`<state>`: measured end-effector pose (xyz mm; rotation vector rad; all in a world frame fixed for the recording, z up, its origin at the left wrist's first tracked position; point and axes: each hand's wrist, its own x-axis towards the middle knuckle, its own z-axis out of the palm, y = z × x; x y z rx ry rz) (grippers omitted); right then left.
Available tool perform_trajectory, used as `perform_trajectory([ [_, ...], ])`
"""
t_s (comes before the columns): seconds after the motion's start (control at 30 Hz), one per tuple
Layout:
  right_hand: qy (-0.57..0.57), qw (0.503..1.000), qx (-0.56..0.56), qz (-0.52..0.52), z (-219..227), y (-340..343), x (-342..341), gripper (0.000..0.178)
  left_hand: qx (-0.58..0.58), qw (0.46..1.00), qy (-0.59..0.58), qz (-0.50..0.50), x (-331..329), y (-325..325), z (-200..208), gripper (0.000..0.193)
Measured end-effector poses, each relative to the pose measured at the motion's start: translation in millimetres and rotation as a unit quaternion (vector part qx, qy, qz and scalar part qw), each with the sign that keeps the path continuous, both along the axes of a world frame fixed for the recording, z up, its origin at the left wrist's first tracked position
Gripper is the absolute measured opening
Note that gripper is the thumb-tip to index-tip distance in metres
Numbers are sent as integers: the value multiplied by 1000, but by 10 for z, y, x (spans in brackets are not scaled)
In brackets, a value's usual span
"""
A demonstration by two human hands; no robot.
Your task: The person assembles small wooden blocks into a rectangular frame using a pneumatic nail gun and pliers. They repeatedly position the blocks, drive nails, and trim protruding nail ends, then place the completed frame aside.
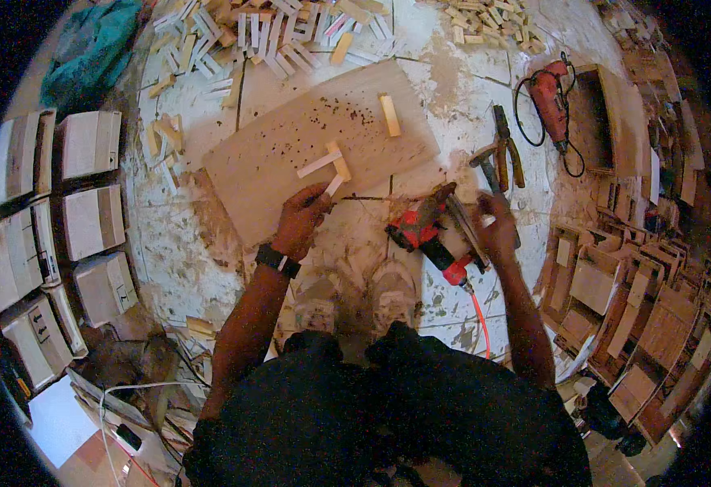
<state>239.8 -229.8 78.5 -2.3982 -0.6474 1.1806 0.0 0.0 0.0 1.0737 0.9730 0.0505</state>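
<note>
My left hand (302, 217), with a dark watch on its wrist, has its fingers closed on the near end of a small wooden strip (334, 185). That strip meets other short strips (320, 162) in an angled group on a brown board (258, 183). My right hand (496, 229) curls over the handle of a hammer (485, 158), which lies on the tiles; the fingertips are partly hidden. Just left of that hand lies a red and black nail gun (428, 231) with an orange hose. Another loose wooden strip (390, 115) rests on the board, among scattered dark bits.
Pliers (516, 162) lie beyond the hammer. A red power drill (550, 101) with its cord sits by an open wooden box (615, 122). Piled wooden angles (266, 36) and blocks (493, 23) spread at the back. Stacked panels (92, 215) flank the left, wooden frames (615, 284) the right.
</note>
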Motion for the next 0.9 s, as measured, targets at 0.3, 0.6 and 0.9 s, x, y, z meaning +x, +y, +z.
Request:
perform_trajectory([
  [0.3, -233, 963, 56, 122, -435, 25, -643, 108, 43, 989, 14, 140, -21, -63, -191, 38],
  [0.6, -195, 975, -52, 94, -380, 94, -726, 101, 171, 975, 21, 140, 97, 140, -382, 47],
  [0.9, -182, 975, 103, 69, -139, -63, -358, 86, 255, 967, -23, 12, 141, 247, -526, 16],
])
